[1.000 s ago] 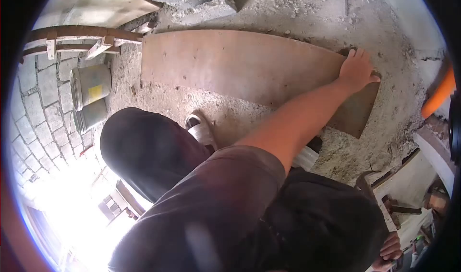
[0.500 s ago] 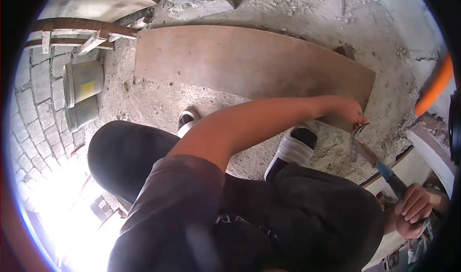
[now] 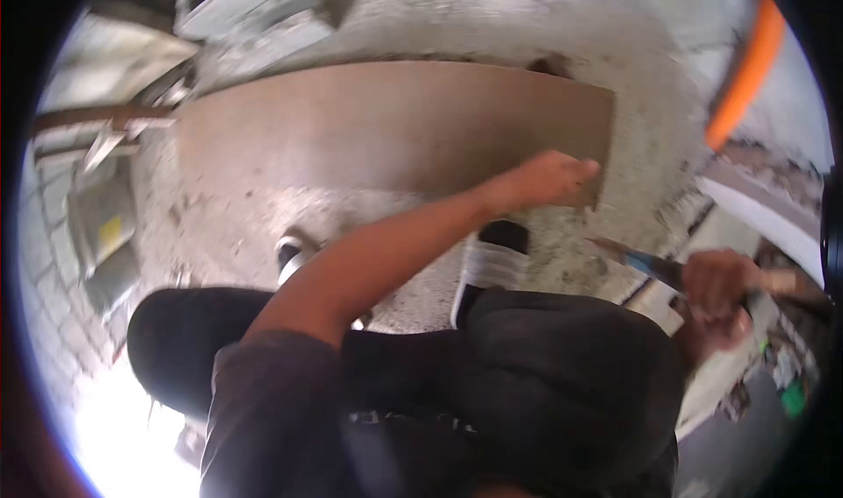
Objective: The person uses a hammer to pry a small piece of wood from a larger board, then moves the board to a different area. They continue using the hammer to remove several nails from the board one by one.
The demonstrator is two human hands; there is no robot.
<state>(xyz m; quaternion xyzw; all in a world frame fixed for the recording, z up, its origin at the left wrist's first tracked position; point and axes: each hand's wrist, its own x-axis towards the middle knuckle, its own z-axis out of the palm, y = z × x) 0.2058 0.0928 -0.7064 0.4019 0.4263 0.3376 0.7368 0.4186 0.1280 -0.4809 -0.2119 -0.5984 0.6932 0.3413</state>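
Note:
My left hand [image 3: 558, 177] is over the right end of a long brown board [image 3: 386, 129], its fingers pressed together; anything between them is too blurred to make out. At the right, my right hand [image 3: 724, 333] is closed around the rear of a blue-handled tool [image 3: 645, 263], partly hidden behind my knee. Another hand [image 3: 713, 278] wraps the same handle just above mine; its forearm comes from the right edge. The tool's narrow end points left, a little below and right of my left hand, apart from it. Blur hides its exact shape.
Two buckets [image 3: 101, 226] stand by the block wall at the left. Concrete slabs [image 3: 255, 15] lie beyond the board. An orange pipe [image 3: 746, 72] runs down the right side. My sandalled feet [image 3: 492, 265] rest on the dusty floor. Green scraps [image 3: 793, 399] lie lower right.
The view has shifted, so most things sit further left. The curved metal piece seen near my left fingertips and the tool's end before no longer shows clearly. Both hands on the tool stay there.

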